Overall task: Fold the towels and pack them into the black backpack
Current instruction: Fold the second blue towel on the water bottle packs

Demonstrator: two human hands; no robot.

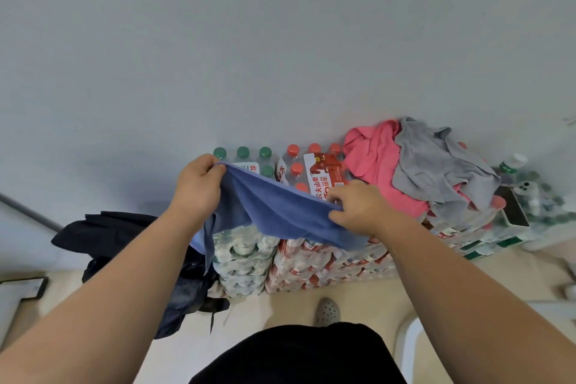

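Observation:
A blue towel [274, 212] hangs stretched between my two hands above stacked packs of water bottles. My left hand [198, 185] pinches its upper left corner; my right hand [358, 209] grips its right edge. The cloth sags between them and drapes down over the packs. A pink towel [372, 162] and a grey towel [436, 165] lie crumpled together on top of the packs at the right. The black backpack [131, 246] slumps on the floor at the left, against the wall and the packs, partly hidden by my left forearm.
Shrink-wrapped packs of green-capped bottles [243, 256] and red-capped bottles [327, 262] stand stacked against the pale wall. A loose bottle [511, 165] and a dark tablet-like object [514, 209] rest at the right. My shoe [326, 310] is on the beige floor.

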